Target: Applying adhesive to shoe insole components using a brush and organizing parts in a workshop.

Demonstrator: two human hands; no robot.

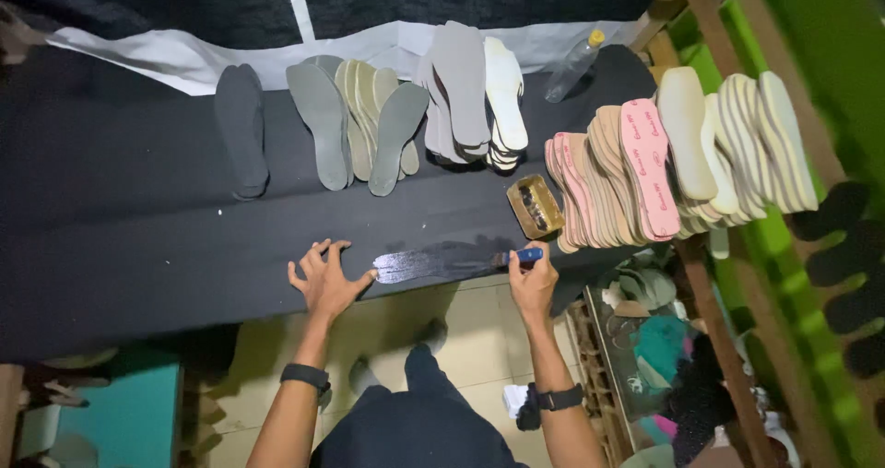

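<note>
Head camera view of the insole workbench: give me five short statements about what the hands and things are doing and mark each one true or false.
1. The right hand holds a blue-handled brush. True.
2. The left hand lifts the glossy black insole off the black table. False: it rests spread flat on the table, fingertips at the end of the insole, which lies flat.
3. A small open tin sits beside the pink insole stack. True.
4. The clear bottle has a red cap. False: the cap is yellow.
5. The dark gray insole lies at the right end of the row. False: it is at the left end.
</note>
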